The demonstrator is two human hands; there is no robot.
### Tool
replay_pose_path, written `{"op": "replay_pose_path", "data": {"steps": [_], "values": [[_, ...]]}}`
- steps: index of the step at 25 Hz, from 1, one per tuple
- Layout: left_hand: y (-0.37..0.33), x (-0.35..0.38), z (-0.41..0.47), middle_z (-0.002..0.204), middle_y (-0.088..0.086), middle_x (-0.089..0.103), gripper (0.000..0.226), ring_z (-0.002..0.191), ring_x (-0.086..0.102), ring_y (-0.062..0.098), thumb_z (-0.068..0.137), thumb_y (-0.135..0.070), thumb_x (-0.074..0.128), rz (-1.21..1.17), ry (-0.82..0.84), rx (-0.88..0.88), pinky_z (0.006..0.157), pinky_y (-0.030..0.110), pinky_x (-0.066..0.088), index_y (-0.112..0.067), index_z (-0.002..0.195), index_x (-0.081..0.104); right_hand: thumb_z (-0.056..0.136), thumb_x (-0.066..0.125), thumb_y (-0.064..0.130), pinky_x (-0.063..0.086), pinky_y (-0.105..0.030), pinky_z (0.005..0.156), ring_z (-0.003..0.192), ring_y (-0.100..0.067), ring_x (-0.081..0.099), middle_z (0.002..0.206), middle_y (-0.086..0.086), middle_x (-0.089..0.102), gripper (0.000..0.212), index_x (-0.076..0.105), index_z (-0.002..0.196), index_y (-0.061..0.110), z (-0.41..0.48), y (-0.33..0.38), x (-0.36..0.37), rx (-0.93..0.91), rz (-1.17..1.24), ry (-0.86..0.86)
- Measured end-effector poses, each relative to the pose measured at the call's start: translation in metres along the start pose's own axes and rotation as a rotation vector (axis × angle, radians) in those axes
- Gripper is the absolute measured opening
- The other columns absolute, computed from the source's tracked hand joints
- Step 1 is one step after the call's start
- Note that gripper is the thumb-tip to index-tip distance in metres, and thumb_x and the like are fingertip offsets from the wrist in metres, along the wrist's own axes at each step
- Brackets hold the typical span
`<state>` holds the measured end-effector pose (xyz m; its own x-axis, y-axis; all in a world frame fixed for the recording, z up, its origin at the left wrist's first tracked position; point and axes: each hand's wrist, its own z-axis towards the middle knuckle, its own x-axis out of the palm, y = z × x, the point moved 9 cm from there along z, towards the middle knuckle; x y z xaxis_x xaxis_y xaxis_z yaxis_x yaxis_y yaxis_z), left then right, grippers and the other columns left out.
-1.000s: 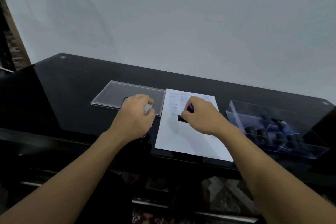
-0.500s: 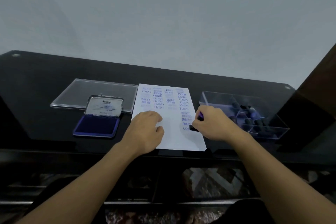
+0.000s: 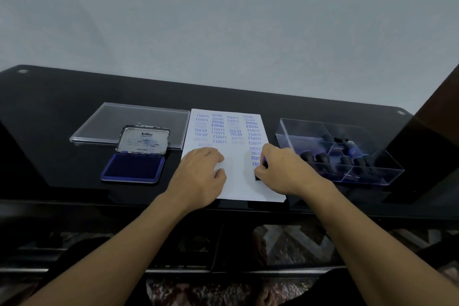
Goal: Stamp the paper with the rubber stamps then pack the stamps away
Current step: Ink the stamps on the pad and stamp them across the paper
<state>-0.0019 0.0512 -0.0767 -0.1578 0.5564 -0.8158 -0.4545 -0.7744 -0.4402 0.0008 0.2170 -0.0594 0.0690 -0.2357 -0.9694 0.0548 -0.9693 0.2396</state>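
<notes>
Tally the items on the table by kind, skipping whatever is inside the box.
Paper: 1
Ink pad: 1
Lid: 1
Box: 1
Stamp, held in the right hand: 1
Total: 5

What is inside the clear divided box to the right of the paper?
Inside the clear box, several dark-handled rubber stamps lie in the compartments, some with blue parts. The far-left compartment looks bare. Overlapping stamps and reflective walls hide the exact count.
</notes>
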Motion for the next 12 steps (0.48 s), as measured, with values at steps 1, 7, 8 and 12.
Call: {"op": "replay_pose_path", "data": {"steps": [1,7,8,12], "values": [[0.0001,-0.0003,-0.0002,0.128,-0.002,0.058,0.031,0.122,0.045,0.014,0.092,-0.022,0.052,0.001,-0.004,0.000,0.096,0.016,0.020,-0.013,0.120,0.060,0.096,0.051,0.030,0.054,-0.040,0.065,0.073,-0.022,0.061,0.086,-0.003,0.064,0.015,0.050,0.097,0.015,0.0000,0.0005,0.0002,0.001,-0.006,-0.005],[-0.0011,0.0003,0.0000,0.127,-0.001,0.058,0.030,0.121,0.046,0.015,0.092,-0.021,0.053,0.001,0.011,-0.002,0.098,0.019,0.023,-0.012,0.120,0.060,0.097,0.051,0.031,0.058,-0.043,0.072,0.074,-0.021,0.062,0.097,-0.004,0.067,0.015,0.048,0.101,0.016,-0.0037,-0.0007,0.0032,0.009,0.003,-0.034],[-0.0011,0.0007,0.0000,0.128,-0.001,0.058,0.031,0.121,0.045,0.015,0.092,-0.021,0.053,0.001,0.017,-0.004,0.098,0.019,0.023,-0.012,0.120,0.060,0.097,0.051,0.031,0.059,-0.043,0.072,0.074,-0.021,0.063,0.099,-0.003,0.067,0.015,0.048,0.102,0.017,-0.0042,-0.0008,0.0039,0.007,0.000,-0.032],[-0.0006,0.0007,0.0014,0.130,-0.001,0.057,0.031,0.123,0.044,0.015,0.092,-0.021,0.052,-0.005,0.040,-0.024,0.099,0.019,0.024,-0.013,0.122,0.059,0.094,0.050,0.031,0.057,-0.046,0.072,0.078,-0.026,0.062,0.101,-0.008,0.068,0.016,0.047,0.098,0.016,-0.0025,-0.0026,0.0031,0.019,-0.002,-0.053]]}}
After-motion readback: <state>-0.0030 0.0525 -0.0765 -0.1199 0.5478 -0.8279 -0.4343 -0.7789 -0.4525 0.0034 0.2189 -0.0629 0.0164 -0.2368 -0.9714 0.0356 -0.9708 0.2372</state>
